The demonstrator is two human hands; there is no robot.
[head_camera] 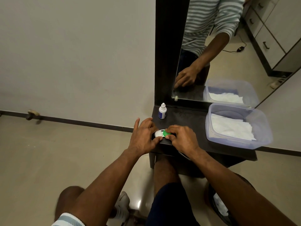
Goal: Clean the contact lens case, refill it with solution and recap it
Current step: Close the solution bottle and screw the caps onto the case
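Note:
The contact lens case (159, 133) lies near the front left corner of the dark shelf (187, 118). Its white cap faces up on the left side, and a green cap (166, 133) sits on the right side. My left hand (143, 137) steadies the case from the left, thumb at its front edge, the other fingers spread apart. My right hand (182, 137) has its fingers closed around the green cap. A small white solution bottle (162, 111) with a blue label stands upright, capped, at the back left of the shelf.
A clear plastic tub (211, 128) with white tissues (231, 128) inside takes up the shelf's right half. A mirror (228, 54) stands behind the shelf. A bin (219, 207) with white waste sits on the floor at the lower right, by my knees.

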